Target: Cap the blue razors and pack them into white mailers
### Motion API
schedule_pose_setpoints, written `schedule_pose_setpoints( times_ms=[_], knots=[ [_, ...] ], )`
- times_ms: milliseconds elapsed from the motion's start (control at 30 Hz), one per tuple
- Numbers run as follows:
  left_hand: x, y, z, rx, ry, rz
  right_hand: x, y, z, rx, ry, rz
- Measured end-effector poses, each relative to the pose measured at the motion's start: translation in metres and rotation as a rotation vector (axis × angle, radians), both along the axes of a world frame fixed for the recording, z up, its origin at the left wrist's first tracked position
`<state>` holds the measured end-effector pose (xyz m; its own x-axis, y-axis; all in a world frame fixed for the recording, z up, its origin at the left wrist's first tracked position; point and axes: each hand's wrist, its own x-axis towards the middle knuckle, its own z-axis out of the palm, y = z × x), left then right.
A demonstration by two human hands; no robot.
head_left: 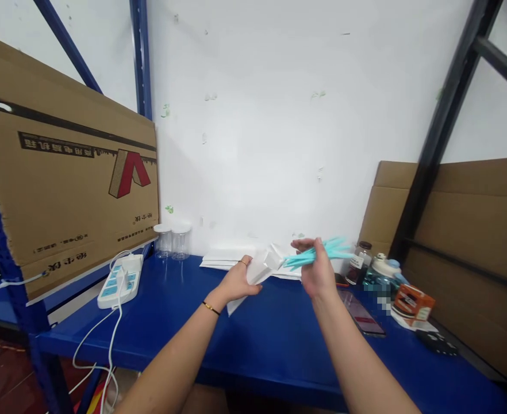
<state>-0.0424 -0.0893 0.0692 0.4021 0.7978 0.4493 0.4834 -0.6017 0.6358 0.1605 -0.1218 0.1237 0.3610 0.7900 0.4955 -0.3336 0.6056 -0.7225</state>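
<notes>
My left hand (pixel 235 283) is closed around a white paper bag (pixel 265 265), thumb in front and fingers behind. The bag is held tilted above the blue table, its upper end pointing right. A loose bunch of thin turquoise sticks (pixel 337 248) lies across my right hand (pixel 318 279), gripped between thumb and fingers. Their left ends are at the bag's upper end; whether any tips are inside cannot be made out. Behind my hands, a flat stack of white paper (pixel 219 259) rests against the wall.
Two clear jars with white lids (pixel 180 241) and a white power strip (pixel 121 282) stand left, its cables hanging over the table edge (pixel 81 348). On the right are a phone (pixel 363 313), a dark bottle (pixel 359 263), a teal bottle (pixel 381 273) and an orange box (pixel 413 305).
</notes>
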Motion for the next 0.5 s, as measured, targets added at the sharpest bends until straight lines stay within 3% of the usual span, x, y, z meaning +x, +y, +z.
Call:
schedule_pose_setpoints(
  times_ms=[133, 233, 333, 500],
  knots=[
    [0.023, -0.008, -0.004, 0.020, -0.091, -0.010, 0.002, -0.006, 0.038, 0.127, -0.027, 0.034],
    [0.030, -0.010, -0.008, -0.021, -0.129, -0.022, 0.006, -0.011, 0.054, 0.190, -0.068, 0.029],
    [0.036, -0.011, -0.011, -0.040, -0.183, -0.058, 0.005, -0.010, 0.052, 0.156, -0.189, -0.021],
    [0.045, -0.012, -0.018, -0.072, -0.293, -0.144, -0.005, -0.005, 0.030, -0.040, -0.459, -0.049]
  ],
)
